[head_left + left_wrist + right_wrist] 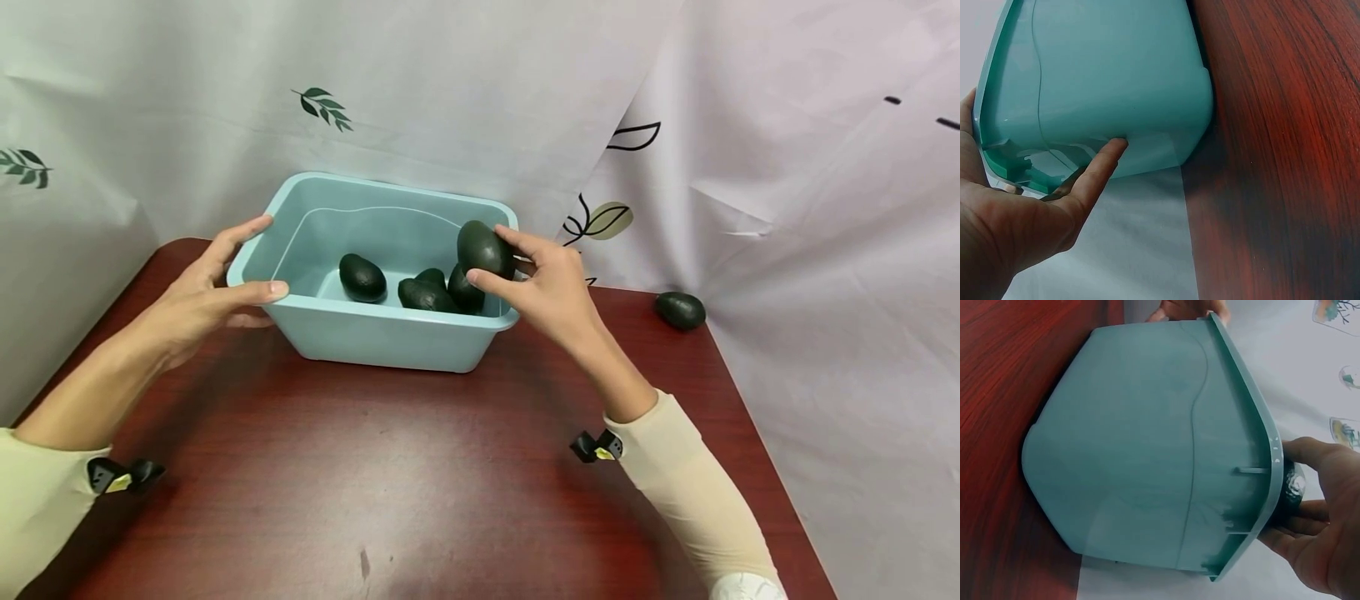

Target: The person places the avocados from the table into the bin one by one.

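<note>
A light blue plastic basin [375,333] stands on the table near the back cloth. My left hand [202,287] grips its left end, thumb on the front rim and forefinger along the side rim. In the left wrist view, another finger [1100,165] presses the outer end wall. A dark green avocado [482,248] is held between the thumb and fingers of my right hand [551,287], over the basin's right end. Inside lie several more: one avocado [362,278] by itself toward the left, and another [426,295] in a cluster at the right, partly covered by the held one.
Another avocado [680,310] lies at the table's back right corner, against the cloth. The dark red wooden table [420,467] stretches toward me in front of the basin. White cloth [450,92] with leaf prints hangs behind and along both sides.
</note>
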The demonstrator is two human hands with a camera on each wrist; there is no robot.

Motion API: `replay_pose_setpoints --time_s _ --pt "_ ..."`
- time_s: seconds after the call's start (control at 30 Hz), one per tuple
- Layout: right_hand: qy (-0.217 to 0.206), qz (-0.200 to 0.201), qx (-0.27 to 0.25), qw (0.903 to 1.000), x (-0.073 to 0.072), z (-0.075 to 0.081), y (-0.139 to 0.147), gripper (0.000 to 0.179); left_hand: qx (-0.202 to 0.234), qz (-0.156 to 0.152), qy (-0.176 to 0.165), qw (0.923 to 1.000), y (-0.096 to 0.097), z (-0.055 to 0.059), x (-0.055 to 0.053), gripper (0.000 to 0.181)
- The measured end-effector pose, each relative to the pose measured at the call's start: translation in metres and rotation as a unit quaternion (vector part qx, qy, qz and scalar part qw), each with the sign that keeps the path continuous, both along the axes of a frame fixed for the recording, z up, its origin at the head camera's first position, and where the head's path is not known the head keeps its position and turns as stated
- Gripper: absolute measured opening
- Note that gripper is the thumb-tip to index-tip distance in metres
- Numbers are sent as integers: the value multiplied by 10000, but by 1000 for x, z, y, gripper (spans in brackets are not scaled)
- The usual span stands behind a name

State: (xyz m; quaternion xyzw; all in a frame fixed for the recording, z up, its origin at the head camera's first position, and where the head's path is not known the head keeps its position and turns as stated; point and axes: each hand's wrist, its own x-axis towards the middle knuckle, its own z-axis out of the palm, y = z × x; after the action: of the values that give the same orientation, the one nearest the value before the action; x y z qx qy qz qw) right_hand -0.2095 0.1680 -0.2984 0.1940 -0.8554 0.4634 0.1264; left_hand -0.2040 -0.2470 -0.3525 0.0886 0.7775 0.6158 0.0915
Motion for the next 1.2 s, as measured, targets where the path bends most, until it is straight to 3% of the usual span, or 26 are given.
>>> replay_pose_setpoints --time_s 0.47,1.2 --pt "-278 -96 400 9988 1 1 3 67 -103 49 48 9999 2 0 1 85" --pt "74 -235 -191 9995 -4 -14 28 55 -119 13 52 9999 3 0 -1 85"
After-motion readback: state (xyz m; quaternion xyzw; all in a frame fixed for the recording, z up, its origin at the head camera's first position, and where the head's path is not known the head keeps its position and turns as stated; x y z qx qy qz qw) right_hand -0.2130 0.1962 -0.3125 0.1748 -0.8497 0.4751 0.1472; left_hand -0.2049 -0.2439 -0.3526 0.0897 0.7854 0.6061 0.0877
